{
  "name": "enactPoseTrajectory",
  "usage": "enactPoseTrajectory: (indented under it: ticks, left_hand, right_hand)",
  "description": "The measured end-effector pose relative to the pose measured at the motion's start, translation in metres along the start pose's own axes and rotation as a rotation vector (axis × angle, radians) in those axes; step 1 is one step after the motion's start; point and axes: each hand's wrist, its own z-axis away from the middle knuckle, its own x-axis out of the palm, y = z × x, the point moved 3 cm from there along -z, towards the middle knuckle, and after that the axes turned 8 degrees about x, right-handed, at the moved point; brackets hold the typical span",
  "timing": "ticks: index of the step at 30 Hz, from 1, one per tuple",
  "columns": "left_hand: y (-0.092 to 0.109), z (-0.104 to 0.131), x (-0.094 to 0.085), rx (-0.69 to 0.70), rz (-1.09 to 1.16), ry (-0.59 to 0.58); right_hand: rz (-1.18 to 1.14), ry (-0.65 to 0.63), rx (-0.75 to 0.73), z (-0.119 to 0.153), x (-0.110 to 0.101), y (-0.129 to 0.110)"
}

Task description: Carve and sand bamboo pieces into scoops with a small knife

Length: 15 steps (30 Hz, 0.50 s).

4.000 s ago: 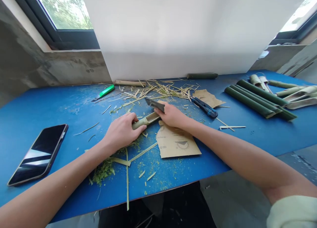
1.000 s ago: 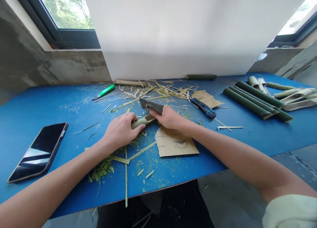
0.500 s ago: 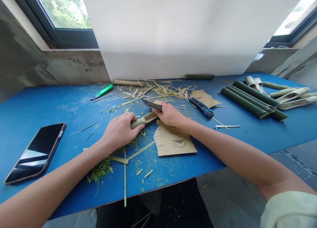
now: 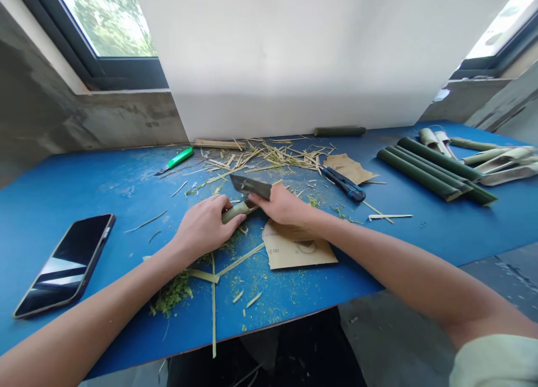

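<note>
As the right hand (image 4: 288, 205) clasps a dark strip (image 4: 251, 186), the left hand (image 4: 204, 221) grips the mid-frame bamboo piece (image 4: 235, 211) by its rounded end, likely the surest hold on something light and stiff.

The left hand (image 4: 204, 222) partly hides the bamboo piece (image 4: 237, 211).

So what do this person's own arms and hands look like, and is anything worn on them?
The left hand and right hand are ordinary human hands, with no gloves or watch visible. A pale, cream-green sleeve with soft folds ends around the right elbow; the left forearm shows no sleeve.
</note>
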Motion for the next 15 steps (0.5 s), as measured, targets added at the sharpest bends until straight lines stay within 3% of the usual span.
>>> enactPoseTrajectory:
  ticks: [3,5,7,9,13,15]
  left_hand:
    - [0.001,0.001,0.0,0.002,0.01,-0.003]
    - [0.001,0.001,-0.001,0.004,0.01,-0.004]
    - [0.001,0.0,-0.001,0.002,0.009,-0.004]
    - [0.0,0.0,0.0,-0.005,0.014,-0.009]
    - [-0.001,-0.001,0.0,-0.008,0.022,-0.008]
    - [-0.001,-0.001,0.0,-0.003,0.028,-0.004]
  right_hand:
    - [0.117,0.107,0.177,-0.004,-0.005,0.009]
    - [0.139,0.125,0.079,-0.004,-0.005,0.006]
    - [0.099,0.059,-0.118,-0.001,-0.001,0.0]
    - [0.047,-0.005,-0.193,0.0,0.001,-0.002]
    - [0.085,0.076,0.076,-0.005,-0.003,0.009]
    - [0.077,0.089,-0.017,-0.004,-0.001,0.004]
